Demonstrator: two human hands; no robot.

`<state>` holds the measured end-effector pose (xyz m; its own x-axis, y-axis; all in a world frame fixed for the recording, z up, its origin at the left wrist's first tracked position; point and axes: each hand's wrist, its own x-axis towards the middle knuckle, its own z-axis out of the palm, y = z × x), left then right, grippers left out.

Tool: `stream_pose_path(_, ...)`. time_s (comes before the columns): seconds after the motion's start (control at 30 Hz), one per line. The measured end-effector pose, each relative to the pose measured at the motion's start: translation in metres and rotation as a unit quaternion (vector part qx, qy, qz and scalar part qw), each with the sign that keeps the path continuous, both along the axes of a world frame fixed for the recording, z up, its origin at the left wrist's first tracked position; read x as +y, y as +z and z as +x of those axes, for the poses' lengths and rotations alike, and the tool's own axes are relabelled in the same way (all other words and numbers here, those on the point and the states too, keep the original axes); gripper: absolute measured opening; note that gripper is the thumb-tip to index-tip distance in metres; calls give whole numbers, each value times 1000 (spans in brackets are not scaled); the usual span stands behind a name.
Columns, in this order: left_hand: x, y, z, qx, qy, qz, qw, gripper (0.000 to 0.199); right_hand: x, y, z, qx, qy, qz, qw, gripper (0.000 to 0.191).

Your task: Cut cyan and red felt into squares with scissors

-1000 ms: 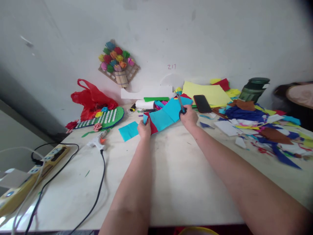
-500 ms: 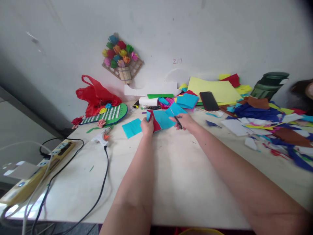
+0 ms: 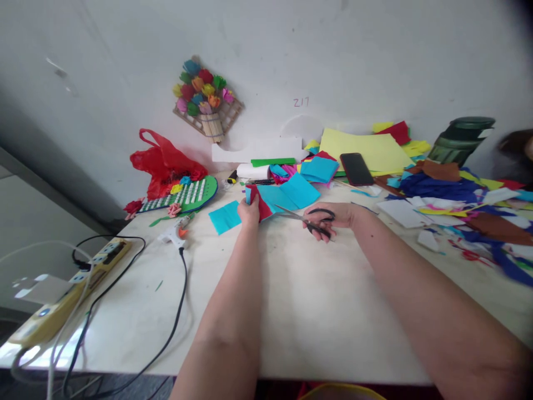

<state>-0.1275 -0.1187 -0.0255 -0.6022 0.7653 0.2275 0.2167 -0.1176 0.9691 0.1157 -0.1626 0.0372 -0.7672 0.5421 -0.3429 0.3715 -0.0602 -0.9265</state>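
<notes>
My left hand [image 3: 249, 212] is closed on a folded red piece of paper [image 3: 264, 209] together with a long creased sheet of blue paper [image 3: 297, 193], which stretches off to the right. A pair of scissors [image 3: 296, 215] with black handles is in my right hand [image 3: 341, 214], its fingers around the handles. The blades point left, slightly parted, at the near edge of the blue sheet; whether they touch it I cannot tell. To the left of my left hand, a smaller blue paper piece [image 3: 224, 217] lies flat on the table.
A glue gun [image 3: 172, 236], its cord and a power strip [image 3: 79, 289] occupy the left. Behind are a red plastic bag [image 3: 160, 161] and a green board with paper flowers [image 3: 210, 191]. A phone [image 3: 357, 169], paper scraps [image 3: 437, 189] and a green bottle [image 3: 460, 141] are on the right.
My right hand has drawn back to the right and nearer, off the blue sheet. The scissors are turned so their blades now show, pointing left. My left hand stays on the paper.
</notes>
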Motion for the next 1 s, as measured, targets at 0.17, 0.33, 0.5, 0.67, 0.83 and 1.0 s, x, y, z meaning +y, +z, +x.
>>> stream_pose_path(0.17, 0, 3, 3, 1, -1, -27, 1000, 27, -7, -8, -5, -3, -6, -13, 1000, 40)
stream_pose_path(0.33, -3, 3, 7, -11, 6, -25, 1000, 27, -13, -19, -29, 19, -84, -1, 996, 49)
stream_pose_path(0.5, -2, 0, 9, -31, 3, -7, 999, 31, -21, -22, -52, 37, -168, 11, 985, 49)
stream_pose_path(0.67, 0, -1, 8, -30, 5, -13, 999, 30, -24, -22, -57, 50, -191, 11, 980, 47)
stream_pose_path(0.83, -2, 1, 10, -45, 3, -16, 999, 31, -24, -22, -58, 53, -191, 11, 980, 46)
stream_pose_path(1.0, -2, 1, 12, -52, -4, -17, 999, 32, -24, -24, -60, 60, -198, 18, 978, 45)
